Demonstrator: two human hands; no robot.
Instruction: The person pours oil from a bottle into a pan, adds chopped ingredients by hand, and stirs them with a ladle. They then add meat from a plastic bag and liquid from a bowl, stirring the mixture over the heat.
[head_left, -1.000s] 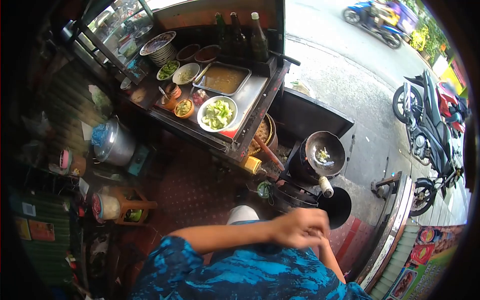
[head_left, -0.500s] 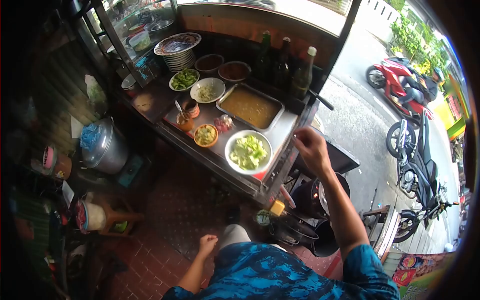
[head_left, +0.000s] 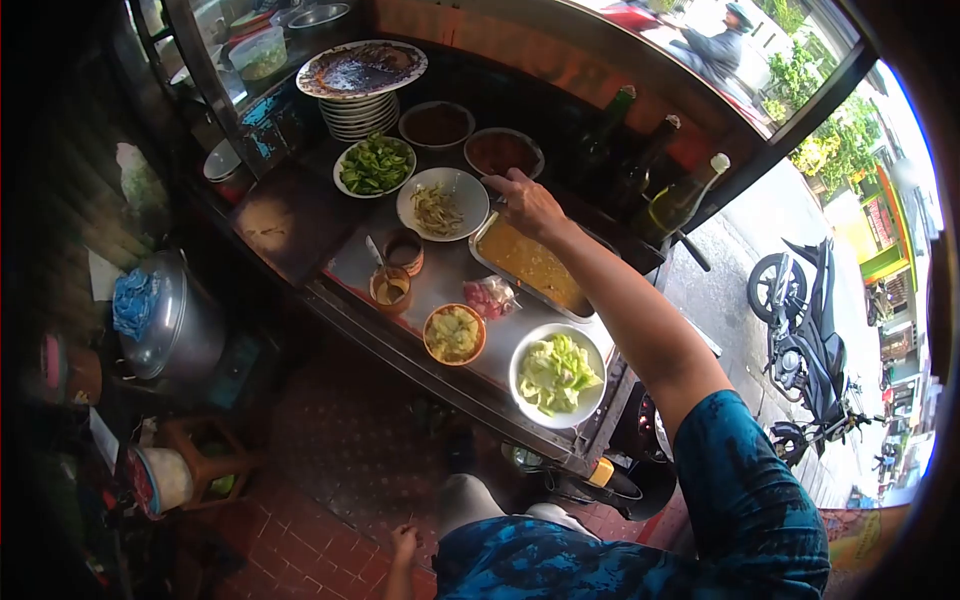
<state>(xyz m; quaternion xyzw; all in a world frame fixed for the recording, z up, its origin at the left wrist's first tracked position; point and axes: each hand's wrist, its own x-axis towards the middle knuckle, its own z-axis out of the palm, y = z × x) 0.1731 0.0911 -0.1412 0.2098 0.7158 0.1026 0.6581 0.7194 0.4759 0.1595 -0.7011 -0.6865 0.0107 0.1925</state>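
Note:
My right hand (head_left: 530,207) reaches across the tray of brown sauce (head_left: 540,262), its fingers partly stretched out and apart, with nothing seen in them. The fingertips are at the near rim of a bowl of dark red sauce (head_left: 503,150), beside the white bowl of bean sprouts (head_left: 443,207). Low by my leg hangs my left hand (head_left: 405,543), its fingers curled in and holding nothing visible. Toward the cart's front edge stand a white bowl of chopped lettuce (head_left: 558,378) and an orange-rimmed bowl of pale yellow food (head_left: 454,334).
Stacked plates (head_left: 362,112) rise at the back left, near a bowl of green slices (head_left: 375,165). Glass bottles (head_left: 680,205) line the right rear. Two small clay pots (head_left: 390,288) and a plastic bag (head_left: 490,297) sit mid-counter. A large lidded pot (head_left: 180,315) is at left.
My right hand has moved from beside the cart's right edge to over the sauce tray and bowls. My left hand has dropped lower. The view has shifted closer to the counter.

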